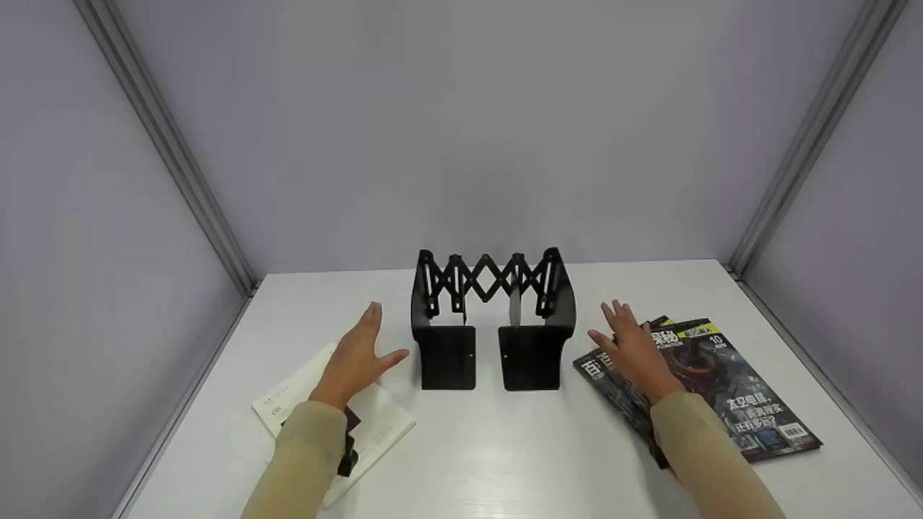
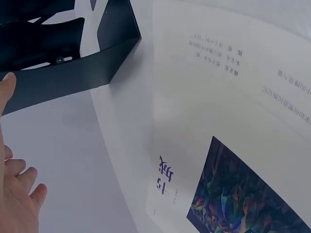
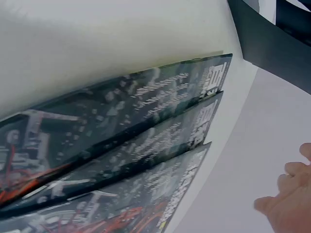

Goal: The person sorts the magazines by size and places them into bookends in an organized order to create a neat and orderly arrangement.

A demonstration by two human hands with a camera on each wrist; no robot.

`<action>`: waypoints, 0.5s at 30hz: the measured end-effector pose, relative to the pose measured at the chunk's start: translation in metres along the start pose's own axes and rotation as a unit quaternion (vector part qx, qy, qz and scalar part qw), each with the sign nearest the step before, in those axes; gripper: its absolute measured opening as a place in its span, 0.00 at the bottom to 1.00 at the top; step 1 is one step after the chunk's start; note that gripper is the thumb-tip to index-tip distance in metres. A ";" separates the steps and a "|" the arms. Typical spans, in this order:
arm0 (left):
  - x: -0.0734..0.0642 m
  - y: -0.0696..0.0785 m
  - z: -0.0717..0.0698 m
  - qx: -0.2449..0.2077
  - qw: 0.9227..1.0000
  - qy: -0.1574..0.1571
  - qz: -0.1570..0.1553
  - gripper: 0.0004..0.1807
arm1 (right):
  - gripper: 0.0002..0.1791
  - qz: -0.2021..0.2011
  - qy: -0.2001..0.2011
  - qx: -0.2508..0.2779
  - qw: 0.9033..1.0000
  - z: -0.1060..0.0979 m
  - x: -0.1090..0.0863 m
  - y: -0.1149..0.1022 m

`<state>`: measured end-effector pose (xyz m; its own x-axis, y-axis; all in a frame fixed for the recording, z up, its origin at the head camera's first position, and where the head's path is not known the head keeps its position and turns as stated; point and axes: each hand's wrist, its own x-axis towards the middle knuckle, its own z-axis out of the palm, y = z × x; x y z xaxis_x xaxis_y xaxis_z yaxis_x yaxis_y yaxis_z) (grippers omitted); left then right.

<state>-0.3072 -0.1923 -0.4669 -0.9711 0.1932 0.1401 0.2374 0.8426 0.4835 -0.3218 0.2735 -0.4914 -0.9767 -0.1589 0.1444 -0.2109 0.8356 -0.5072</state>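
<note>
Fingers (image 1: 372,317) of the left hand (image 1: 352,369) reach forward close together with the thumb spread wide, just left of a black metal expanding rack (image 1: 448,358). Just right of that rack, the right hand (image 1: 637,355) has its fingers fanned apart, thumb out too; both hands grip nothing. In the head view the left forearm, in its beige cloth sleeve (image 1: 299,461), covers much of the off-white paper booklets (image 1: 389,418) left of the rack. The left wrist view brings out a cover there: purple brush-like characters, small grey print and a dark picture flecked with many colours. On the rack's other side, the right wrist view, somewhat blurred, shows three staggered corners of the dark glossy magazines (image 1: 735,389), while the head view shows a top cover with a yellow band, a white "10" and a glowing red shape.

Smooth and shiny, the white tabletop (image 1: 490,454) reflects light in front of the rack. Matt paper on its left contrasts with slick covers on its right. The rack itself stands upright near the back wall (image 1: 490,144): two curved end panels, a scissor lattice of crossed bars forming diamonds between them, and two flat, round-cornered base plates with a gap between.
</note>
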 end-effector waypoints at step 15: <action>-0.003 0.018 0.012 -0.150 0.988 0.022 -0.028 0.55 | 0.41 -0.024 0.009 0.033 0.999 0.003 -0.011 -0.009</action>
<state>-0.3005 -0.1719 -0.4689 -0.9826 0.1223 0.1401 0.1859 0.6633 0.7249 -0.3097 0.2660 -0.4912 -0.9645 -0.1885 0.1850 -0.2607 0.7907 -0.5539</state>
